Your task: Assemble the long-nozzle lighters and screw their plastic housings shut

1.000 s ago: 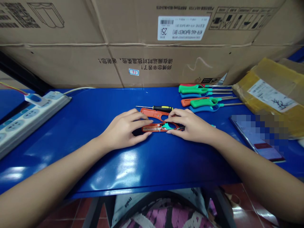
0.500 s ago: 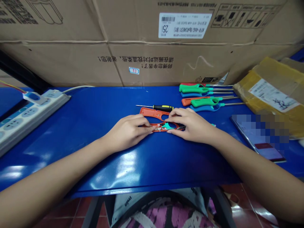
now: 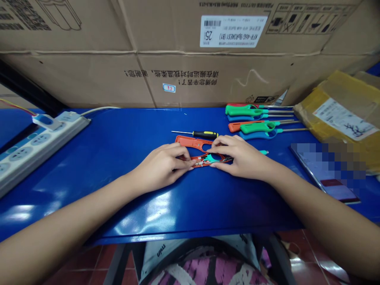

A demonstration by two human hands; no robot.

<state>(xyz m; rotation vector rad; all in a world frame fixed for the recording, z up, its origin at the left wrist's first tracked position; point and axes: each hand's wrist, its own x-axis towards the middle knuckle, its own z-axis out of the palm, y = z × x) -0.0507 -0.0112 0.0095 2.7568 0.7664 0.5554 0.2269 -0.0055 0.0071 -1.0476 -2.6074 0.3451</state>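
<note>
An opened long-nosed lighter lies on the blue table between my hands, its orange half-shell facing up with a teal trigger and small metal and white parts inside. My left hand pinches the left end of that half. At the other end, my right hand grips the half with thumb and fingers, hiding part of it. The other orange half-shell lies just behind, close to the right fingertips. Beyond it rests a black and yellow screwdriver, its thin shaft pointing left.
Several assembled lighters in green, orange, red and blue lie at the back right. Right of them are a taped parcel and a phone. A white power strip lies at left; a big carton stands behind.
The view has shifted slightly. My left fingers have moved a little on the end of the lighter half, which looks slightly tilted; both hands keep their hold.
</note>
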